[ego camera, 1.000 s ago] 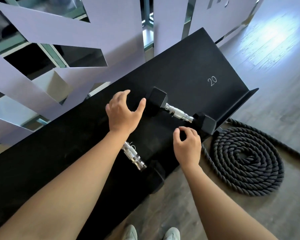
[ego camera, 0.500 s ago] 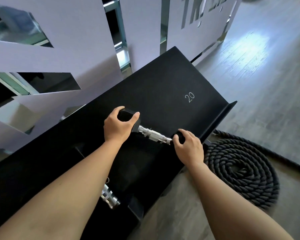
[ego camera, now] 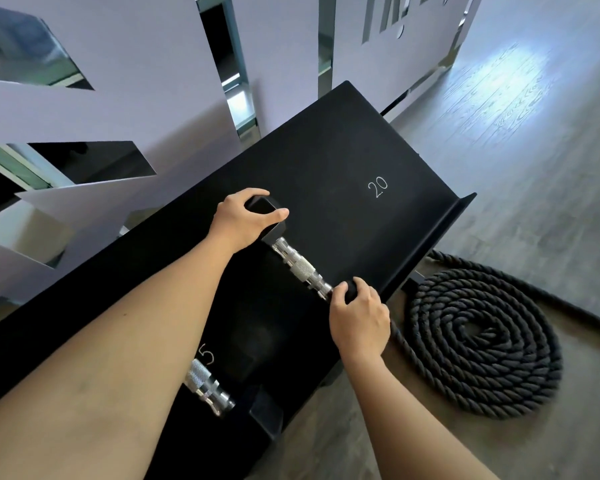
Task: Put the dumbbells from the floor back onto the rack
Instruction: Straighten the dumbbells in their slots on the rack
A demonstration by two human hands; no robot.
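Note:
A black hex dumbbell with a knurled chrome handle (ego camera: 300,270) lies on the sloping black rack (ego camera: 343,150), left of the white "20" mark. My left hand (ego camera: 245,221) wraps over its far head. My right hand (ego camera: 359,315) grips its near head at the rack's front lip. A second dumbbell (ego camera: 207,386) rests lower left on the rack beside a "5" mark, partly hidden under my left forearm.
A coiled black battle rope (ego camera: 478,341) lies on the grey wood floor right of the rack. A lilac wall with mirrored cut-outs (ego camera: 125,81) stands right behind the rack. Open floor stretches to the right.
A second ago both hands hovered open by the dumbbell. They closed on its two heads by half a second ago, and they hold it the same way now.

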